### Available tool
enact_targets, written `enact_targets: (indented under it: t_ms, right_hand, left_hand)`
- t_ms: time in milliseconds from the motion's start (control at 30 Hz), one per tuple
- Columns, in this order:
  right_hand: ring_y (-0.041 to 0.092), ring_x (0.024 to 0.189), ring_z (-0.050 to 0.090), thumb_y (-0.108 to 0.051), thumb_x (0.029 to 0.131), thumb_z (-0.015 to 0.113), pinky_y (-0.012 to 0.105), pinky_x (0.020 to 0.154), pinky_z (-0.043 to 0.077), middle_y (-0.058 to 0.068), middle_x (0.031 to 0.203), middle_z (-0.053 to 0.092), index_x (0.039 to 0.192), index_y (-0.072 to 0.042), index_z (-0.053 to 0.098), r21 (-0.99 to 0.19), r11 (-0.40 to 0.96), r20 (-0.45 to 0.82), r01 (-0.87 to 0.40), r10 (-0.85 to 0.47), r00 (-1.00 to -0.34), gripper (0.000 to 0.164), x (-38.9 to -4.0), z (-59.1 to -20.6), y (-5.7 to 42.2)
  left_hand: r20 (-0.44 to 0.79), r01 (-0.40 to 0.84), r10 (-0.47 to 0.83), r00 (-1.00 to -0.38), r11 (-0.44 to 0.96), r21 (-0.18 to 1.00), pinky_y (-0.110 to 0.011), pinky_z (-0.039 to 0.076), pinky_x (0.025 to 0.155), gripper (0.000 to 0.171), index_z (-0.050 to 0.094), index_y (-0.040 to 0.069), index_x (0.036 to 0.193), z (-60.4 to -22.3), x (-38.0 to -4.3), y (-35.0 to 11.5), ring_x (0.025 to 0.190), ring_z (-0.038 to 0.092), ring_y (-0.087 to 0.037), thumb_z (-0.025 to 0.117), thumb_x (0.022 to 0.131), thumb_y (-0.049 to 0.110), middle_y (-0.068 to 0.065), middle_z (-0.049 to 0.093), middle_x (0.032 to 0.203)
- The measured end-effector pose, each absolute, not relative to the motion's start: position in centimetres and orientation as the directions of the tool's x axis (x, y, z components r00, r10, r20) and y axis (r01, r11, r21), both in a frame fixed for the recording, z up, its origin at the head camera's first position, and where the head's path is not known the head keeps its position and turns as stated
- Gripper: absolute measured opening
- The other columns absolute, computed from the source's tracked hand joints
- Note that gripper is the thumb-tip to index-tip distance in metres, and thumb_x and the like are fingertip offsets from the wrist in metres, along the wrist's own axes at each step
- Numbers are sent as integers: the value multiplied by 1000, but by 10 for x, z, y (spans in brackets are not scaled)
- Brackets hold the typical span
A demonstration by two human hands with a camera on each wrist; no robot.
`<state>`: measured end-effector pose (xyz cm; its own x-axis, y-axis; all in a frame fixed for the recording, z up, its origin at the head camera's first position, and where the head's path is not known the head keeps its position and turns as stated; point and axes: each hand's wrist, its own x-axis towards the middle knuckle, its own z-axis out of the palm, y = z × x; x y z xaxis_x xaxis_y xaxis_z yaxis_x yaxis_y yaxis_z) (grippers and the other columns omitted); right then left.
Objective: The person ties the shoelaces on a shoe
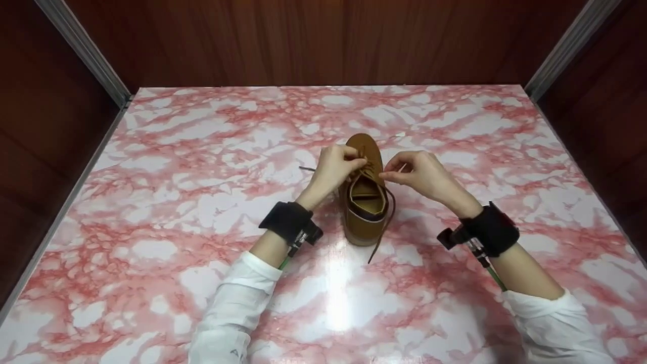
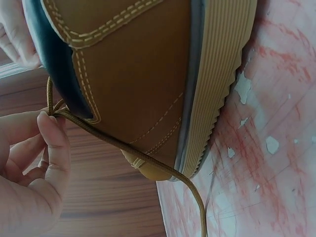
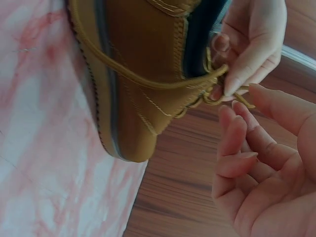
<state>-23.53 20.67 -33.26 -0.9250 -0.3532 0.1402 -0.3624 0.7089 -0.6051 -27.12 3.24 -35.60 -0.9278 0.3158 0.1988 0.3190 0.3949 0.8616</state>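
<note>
A tan lace-up shoe (image 1: 365, 233) with a dark padded collar stands on the table, toe pointing away from me. Over its tongue, my left hand (image 1: 333, 164) pinches the brown shoelace (image 2: 121, 144) between thumb and forefinger. My right hand (image 1: 422, 174) is just right of the lacing. Its thumb and fingertips are slightly parted around a small lace loop (image 3: 245, 102) that sticks out from the left hand's pinch. One lace end hangs along the shoe's right side onto the table; another pokes out left of the left hand.
Red-and-white marbled sheeting covers the table (image 1: 202, 212). Dark wood panels (image 1: 323, 43) rise behind it and at both sides, with metal strips (image 1: 83, 50) in the corners. Each wrist wears a black strap (image 1: 489, 230) with a small camera.
</note>
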Motion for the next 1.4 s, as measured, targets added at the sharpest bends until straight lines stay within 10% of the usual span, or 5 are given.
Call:
enact_targets:
  t_ms: [1400]
  right_hand:
    - [6,51,43,-36,62,51,23,43,34,-4,59,49,68,-17,50,-643,680,221,-352,-274,-936,21,-234,-352,200]
  left_hand:
    - [267,364,273,-924,412,836,-19,36,35,8,53,10,65,-359,-272,33,41,45,-10,55,64,17,2,50,58]
